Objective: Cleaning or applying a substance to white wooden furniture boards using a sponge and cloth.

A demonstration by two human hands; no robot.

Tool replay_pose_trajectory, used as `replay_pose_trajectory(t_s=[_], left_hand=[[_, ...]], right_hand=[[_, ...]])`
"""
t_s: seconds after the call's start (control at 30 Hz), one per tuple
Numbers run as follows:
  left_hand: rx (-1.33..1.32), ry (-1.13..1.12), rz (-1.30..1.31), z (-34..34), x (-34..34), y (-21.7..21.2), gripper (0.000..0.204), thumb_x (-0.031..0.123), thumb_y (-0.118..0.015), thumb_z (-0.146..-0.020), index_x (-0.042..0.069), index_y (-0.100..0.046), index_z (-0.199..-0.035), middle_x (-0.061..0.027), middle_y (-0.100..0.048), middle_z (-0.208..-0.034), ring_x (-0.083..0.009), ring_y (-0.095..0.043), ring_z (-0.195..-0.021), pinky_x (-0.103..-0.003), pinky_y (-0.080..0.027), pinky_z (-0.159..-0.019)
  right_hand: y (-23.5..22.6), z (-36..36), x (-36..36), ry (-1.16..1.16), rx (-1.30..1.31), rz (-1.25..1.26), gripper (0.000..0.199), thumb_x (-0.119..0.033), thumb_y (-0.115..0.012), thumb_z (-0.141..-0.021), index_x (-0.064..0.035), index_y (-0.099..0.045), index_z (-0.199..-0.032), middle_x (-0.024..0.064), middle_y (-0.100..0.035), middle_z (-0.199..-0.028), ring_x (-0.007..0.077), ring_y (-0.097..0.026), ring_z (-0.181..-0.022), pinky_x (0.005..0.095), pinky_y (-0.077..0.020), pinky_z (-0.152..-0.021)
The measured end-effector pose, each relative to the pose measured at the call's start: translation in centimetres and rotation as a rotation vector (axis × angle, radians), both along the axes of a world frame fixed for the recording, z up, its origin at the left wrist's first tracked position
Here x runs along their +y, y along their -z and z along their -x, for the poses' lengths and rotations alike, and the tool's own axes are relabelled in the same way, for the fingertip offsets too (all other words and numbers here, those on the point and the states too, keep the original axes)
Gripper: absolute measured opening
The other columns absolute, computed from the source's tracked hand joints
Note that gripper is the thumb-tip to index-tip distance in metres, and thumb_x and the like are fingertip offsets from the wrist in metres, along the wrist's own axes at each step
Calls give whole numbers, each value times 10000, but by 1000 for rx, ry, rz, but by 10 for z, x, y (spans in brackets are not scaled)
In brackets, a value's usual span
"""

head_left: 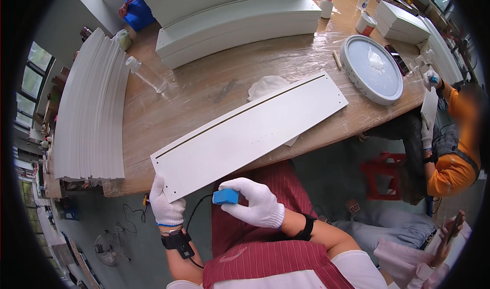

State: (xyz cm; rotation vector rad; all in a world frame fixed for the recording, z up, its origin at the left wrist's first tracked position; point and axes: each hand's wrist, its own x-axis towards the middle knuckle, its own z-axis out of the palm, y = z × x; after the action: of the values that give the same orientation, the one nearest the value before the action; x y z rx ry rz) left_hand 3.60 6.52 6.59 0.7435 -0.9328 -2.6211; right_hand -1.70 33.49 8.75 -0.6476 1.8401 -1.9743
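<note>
Here, the blue block sits pinched in the right hand.

The tabletop leaves passage between white board and rear stack, with a bottle obstructing its left.

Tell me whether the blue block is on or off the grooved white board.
Off: the right hand holds the blue block past the near edge of the grooved white board, a gap showing between.

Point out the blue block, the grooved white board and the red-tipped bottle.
blue block (225, 196): head view, middle of its visible face
grooved white board (248, 135): head view, middle of its broad face
red-tipped bottle (326, 7): head view, its white body
</note>
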Motion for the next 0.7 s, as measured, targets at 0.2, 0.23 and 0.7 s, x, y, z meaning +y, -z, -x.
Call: replay_pose_trajectory(t_s=[0.2,0.23,0.7], left_hand=[[303,179,-201,-15,21,-22,701,559,-358,-1039,14,-403,-1479,-152,-546,-1398,-344,-560,-1261,-484,-475,-1037],[309,175,-235,-17,25,-29,671,505,-383,-1042,-7,-397,-1476,-173,-548,-1393,-358,-559,-1265,-508,-480,-1031],[228,-79,1920,3,15,-57,567,175,-745,-884,9,-537,-1384,-255,-560,-1388,-359,-354,-1456,-415,-289,-1196]], right_hand=[[26,3,65,212,-683,597,499,-213,-739,-871,12,-520,-1260,153,-555,-1233,310,-607,-1138,438,-522,-951],[28,4,68,175,-699,656,515,-234,-744,-868,0,-516,-1266,159,-512,-1285,361,-578,-1162,492,-510,-959],[-13,18,49,144,-781,895,347,-198,-646,-947,-67,-572,-1260,128,-655,-1176,302,-656,-1093,501,-555,-950]])
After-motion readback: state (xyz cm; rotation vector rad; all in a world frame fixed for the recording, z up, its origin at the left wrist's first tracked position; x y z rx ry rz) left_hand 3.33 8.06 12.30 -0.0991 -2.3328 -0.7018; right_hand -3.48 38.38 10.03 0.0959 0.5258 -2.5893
